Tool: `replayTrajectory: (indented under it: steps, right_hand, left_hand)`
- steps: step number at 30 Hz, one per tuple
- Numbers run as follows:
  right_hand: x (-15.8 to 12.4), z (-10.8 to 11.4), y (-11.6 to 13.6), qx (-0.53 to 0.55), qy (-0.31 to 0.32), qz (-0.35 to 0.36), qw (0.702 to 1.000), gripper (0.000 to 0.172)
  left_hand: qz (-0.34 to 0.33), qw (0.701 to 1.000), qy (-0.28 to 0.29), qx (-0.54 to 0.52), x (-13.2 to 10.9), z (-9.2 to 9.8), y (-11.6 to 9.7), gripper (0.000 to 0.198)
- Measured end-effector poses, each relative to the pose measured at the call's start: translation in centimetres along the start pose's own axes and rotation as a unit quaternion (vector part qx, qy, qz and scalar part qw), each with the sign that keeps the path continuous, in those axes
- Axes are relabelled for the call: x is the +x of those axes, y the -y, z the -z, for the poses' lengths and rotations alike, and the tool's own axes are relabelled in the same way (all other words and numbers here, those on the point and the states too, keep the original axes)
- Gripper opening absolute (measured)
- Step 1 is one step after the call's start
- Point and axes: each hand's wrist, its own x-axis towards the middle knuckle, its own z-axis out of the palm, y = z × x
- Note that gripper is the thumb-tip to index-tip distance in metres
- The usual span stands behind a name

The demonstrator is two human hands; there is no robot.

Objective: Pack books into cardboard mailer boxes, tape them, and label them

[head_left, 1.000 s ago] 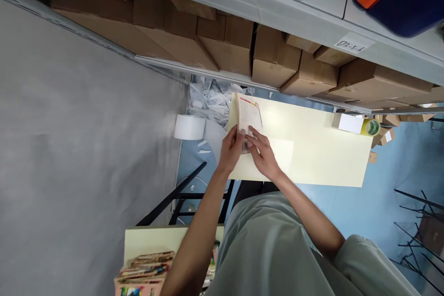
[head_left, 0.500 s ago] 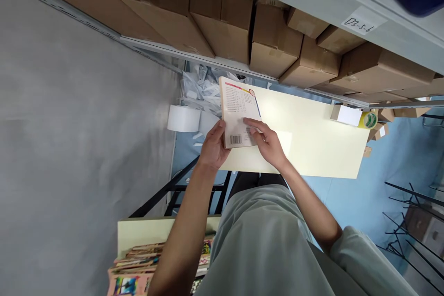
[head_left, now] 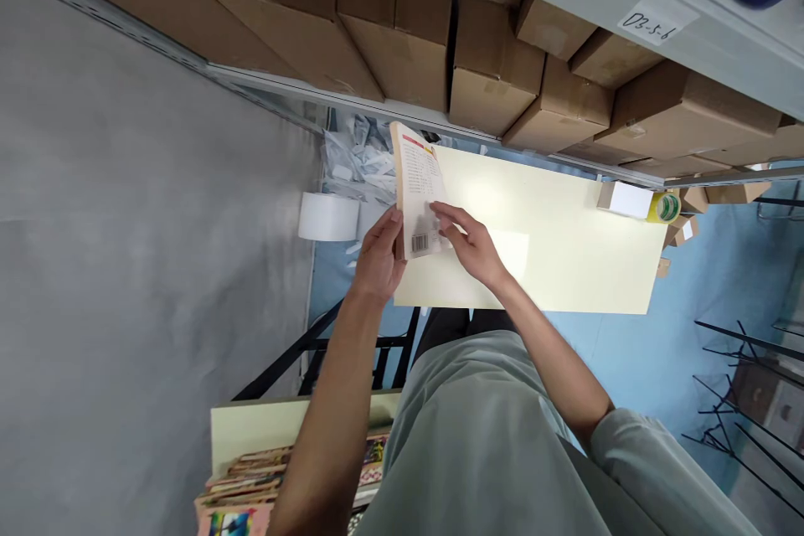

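A paperback book (head_left: 420, 184) with a printed list and a barcode on its back cover is held up over the cream table (head_left: 565, 260). My left hand (head_left: 378, 255) grips it at the lower left, thumb along the spine side and the other fingers mostly hidden behind. Tilted, the book shows its page or spine edge on the left. My right hand (head_left: 471, 243) is at the cover's right side, fingers stretched out and apart, fingertips over the cover. A pale sheet (head_left: 512, 251) lies on the table below the right hand.
Cardboard boxes (head_left: 496, 92) fill the shelf above the table's far edge. A white roll (head_left: 327, 218) and crumpled plastic bags (head_left: 358, 159) are at the left. A white box (head_left: 625, 199) and tape roll (head_left: 664, 207) sit far right. Stacked books (head_left: 251, 477) stand behind my left arm.
The book has turned, so its back cover looks narrower and its left edge shows more. Both hands have shifted slightly left and up with it.
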Motion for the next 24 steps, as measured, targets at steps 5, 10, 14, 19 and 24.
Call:
replayTrajectory:
  steps: [5,10,14,19,24]
  right_hand:
    - [2.5,-1.5,-1.8,0.017,-0.053,-0.011,0.998,0.066]
    - [3.9,-0.2,-4.8,-0.02,-0.092,-0.014,0.995,0.056]
    - [3.6,1.1,-7.2,-0.017,-0.102,-0.053,0.993,0.046]
    - [4.0,1.7,-8.6,-0.008,-0.111,-0.063,0.992,0.04]
    - [5.1,3.2,-8.7,-0.038,-0.117,-0.054,0.991,0.038]
  left_hand:
    - [-0.056,0.991,0.008,0.118,0.5,-1.5,0.9,0.049]
    - [-0.108,0.961,0.097,0.237,1.9,-1.9,4.4,0.052]
    - [-0.135,0.932,0.091,0.324,2.5,-1.1,7.5,0.053]
    - [-0.177,0.896,0.112,0.392,3.4,-0.9,9.6,0.058]
    - [-0.176,0.874,0.127,0.434,5.1,-2.0,9.2,0.057]
